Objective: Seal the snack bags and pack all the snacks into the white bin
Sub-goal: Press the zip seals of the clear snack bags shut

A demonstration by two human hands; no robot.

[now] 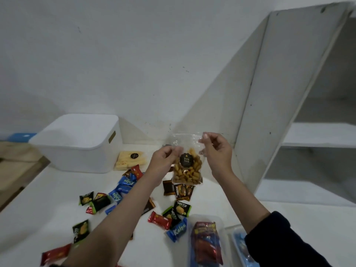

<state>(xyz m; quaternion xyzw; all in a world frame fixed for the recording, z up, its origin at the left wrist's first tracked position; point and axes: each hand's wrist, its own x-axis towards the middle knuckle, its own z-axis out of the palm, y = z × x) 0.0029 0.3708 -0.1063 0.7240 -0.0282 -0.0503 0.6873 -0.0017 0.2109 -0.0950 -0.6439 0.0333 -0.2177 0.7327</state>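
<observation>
I hold a clear snack bag (pixel 187 168) of golden-brown puffs with a round black label upright above the table. My left hand (pixel 163 160) pinches its upper left edge and my right hand (pixel 216 149) pinches its top right corner. The white bin (pixel 81 143) stands at the back left, its inside hidden from here. A flat bag of pale yellow sticks (pixel 128 160) lies beside the bin. Several small wrapped snacks (pixel 115 195) in blue, green, red and brown lie scattered on the white table (pixel 38 218).
A clear zip bag with red snacks (pixel 206 243) lies at the front, and one with blue snacks (pixel 240 247) sits to its right, partly under my sleeve. A white shelf unit (pixel 269 112) rises at the right. A wooden surface (pixel 15 170) lies at the left.
</observation>
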